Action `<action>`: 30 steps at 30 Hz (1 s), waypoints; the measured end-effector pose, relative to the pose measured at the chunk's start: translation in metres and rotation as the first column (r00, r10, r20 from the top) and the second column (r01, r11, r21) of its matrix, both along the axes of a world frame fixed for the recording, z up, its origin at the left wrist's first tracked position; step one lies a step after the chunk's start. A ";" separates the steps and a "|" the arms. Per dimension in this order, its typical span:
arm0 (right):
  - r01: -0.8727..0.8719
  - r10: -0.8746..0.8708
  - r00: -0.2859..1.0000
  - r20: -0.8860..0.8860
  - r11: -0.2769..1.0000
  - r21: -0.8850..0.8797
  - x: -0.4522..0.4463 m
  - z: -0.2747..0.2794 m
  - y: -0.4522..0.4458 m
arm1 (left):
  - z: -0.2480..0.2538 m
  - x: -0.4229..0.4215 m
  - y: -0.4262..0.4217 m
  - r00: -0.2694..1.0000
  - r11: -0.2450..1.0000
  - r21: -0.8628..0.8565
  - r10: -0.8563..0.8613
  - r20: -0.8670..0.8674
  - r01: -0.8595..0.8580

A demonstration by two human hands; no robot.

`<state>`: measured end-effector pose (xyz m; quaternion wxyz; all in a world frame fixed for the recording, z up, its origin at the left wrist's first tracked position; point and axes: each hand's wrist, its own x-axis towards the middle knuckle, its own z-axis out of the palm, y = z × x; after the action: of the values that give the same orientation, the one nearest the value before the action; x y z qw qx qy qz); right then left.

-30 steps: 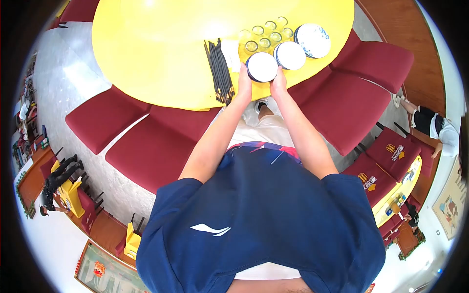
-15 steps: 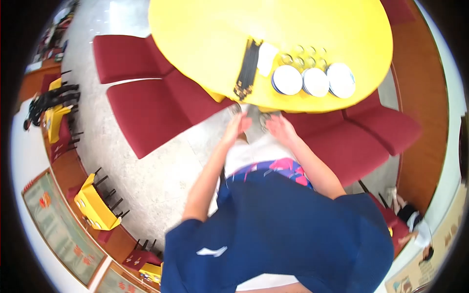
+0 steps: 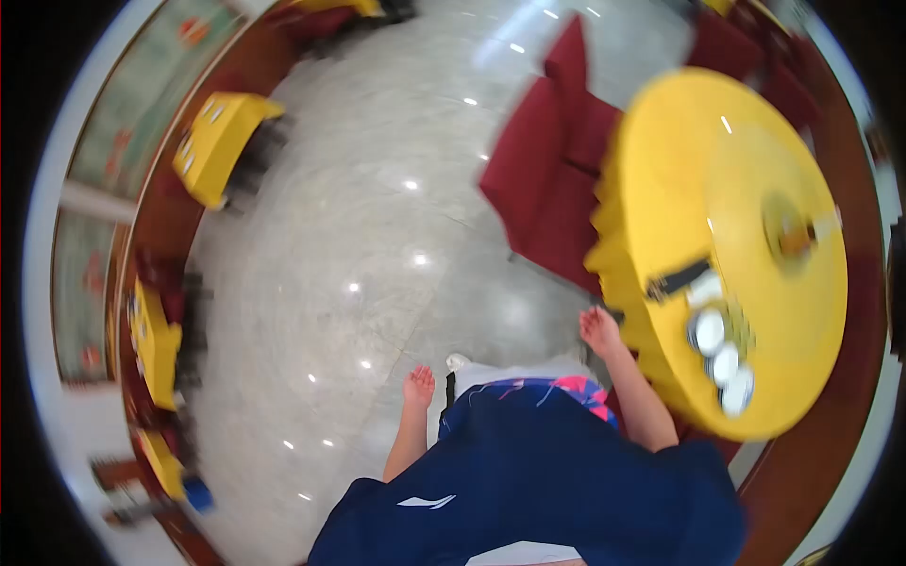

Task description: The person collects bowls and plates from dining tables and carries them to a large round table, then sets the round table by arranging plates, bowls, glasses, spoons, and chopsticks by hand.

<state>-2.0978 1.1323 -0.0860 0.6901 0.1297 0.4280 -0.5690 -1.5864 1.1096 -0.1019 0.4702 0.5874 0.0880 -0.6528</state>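
Observation:
My left hand (image 3: 418, 385) hangs over the grey floor with its fingers loosely bent and nothing in it. To the right, my right hand (image 3: 600, 330) is held up empty, fingers apart, close to the yellow-covered round table (image 3: 661, 170) but not visibly touching it. On that table lies a bundle of black chopsticks (image 3: 679, 281) beside a white stack (image 3: 705, 288), perhaps napkins. Three stacks of white dishes, the first stack (image 3: 707, 332), the middle stack (image 3: 723, 364) and the last stack (image 3: 736, 391), stand near its edge. Blurred glasses (image 3: 741, 325) are behind them.
Dark red chairs (image 3: 543, 179) stand at the table's left side. A blurred object (image 3: 796, 238) sits near the table's centre. Shiny grey floor (image 3: 377, 236) stretches across the left, out to smaller yellow tables (image 3: 222, 141) along the wall.
My view has turned left, so the round table has shifted from straight ahead to the right side. My hands have moved farther apart; both remain empty.

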 end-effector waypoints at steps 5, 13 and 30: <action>-0.272 0.283 0.958 -0.046 0.949 0.157 0.128 -0.003 -0.116 | -0.032 0.112 0.035 0.964 0.964 -0.066 0.251 -0.090 -0.257; -0.533 0.527 0.843 -0.110 0.846 -0.031 0.390 0.070 -0.283 | -0.008 0.269 -0.006 0.772 0.784 -0.121 0.549 -0.320 -0.608; -0.578 0.586 0.801 0.126 0.810 -0.098 0.662 -0.006 -0.638 | 0.024 0.533 -0.368 0.855 0.838 -0.174 0.503 -0.124 -0.518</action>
<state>-1.4360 0.4943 -0.0922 0.8647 0.0155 0.3783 -0.3299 -1.0537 0.7415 -0.0777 0.6804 0.4677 0.1921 -0.5305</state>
